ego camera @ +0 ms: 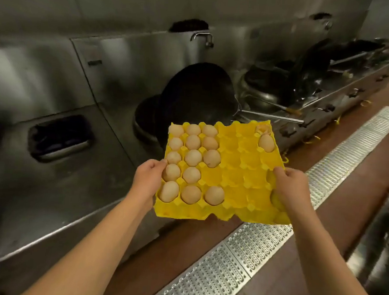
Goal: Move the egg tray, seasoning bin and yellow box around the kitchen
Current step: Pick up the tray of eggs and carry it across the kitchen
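Both bare forearms come up from the bottom of the frame. Mid-frame, the yellow egg tray (231, 170) is held in the air over the steel stove edge, left hand (147, 181) and right hand (293, 187) with fingers curled over opposite side rims. Eggs (193, 157) are crowded on the left, so it's probably lopsided, a bit bendy, and very breakable. Best kept level, gripped at both sides. Woks (196, 97) are seen behind, upper middle.

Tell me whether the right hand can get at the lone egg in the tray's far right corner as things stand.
Probably not right now. The right hand grips the egg tray at its right edge while the left hand holds the other side. The way to the lone egg is open, but letting go would leave the tray on one hand.
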Motion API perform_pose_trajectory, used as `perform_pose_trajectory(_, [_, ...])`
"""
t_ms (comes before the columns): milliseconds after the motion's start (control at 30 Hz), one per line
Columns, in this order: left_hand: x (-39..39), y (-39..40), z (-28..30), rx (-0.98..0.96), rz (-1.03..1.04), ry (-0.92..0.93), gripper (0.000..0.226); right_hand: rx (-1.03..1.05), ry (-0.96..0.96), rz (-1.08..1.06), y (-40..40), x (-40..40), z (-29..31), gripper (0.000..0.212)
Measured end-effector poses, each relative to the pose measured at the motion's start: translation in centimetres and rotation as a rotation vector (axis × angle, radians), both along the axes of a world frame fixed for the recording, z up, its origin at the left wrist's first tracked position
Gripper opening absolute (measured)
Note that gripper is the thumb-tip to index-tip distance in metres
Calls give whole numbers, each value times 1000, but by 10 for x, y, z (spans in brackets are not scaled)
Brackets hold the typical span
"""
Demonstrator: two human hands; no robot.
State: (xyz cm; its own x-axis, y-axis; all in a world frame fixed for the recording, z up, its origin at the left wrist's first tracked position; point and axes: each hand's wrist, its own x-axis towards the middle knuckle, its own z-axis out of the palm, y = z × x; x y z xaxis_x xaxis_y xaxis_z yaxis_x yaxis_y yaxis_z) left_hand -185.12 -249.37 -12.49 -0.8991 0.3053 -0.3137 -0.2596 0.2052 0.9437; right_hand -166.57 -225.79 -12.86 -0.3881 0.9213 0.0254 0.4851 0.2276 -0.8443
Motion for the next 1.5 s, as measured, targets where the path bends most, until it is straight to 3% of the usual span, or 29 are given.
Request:
perform_pose_trajectory(200, [-25,-87,-5,37,223,2,24,-54,-7,224,-55,-75,-3,45])
perform_pose_trajectory(433, [-34,-222,-2,51,462,15,24,-63,-12,473,-162,-154,-3,39])
perform_pose_trajectory(900, [51,-405,8,-8,1082,48,30,-68,-63,1079,-361,-258,0,36])
perform_pose_trajectory(1133, [153,-460,17,-66,1458,54,30,-87,-52,1469,-483,-249,8,37])
perform_pose_trajectory(1500, [315,-499,24,-204,1929,26,25,-110,-48,1927,-642,-155,15,32])
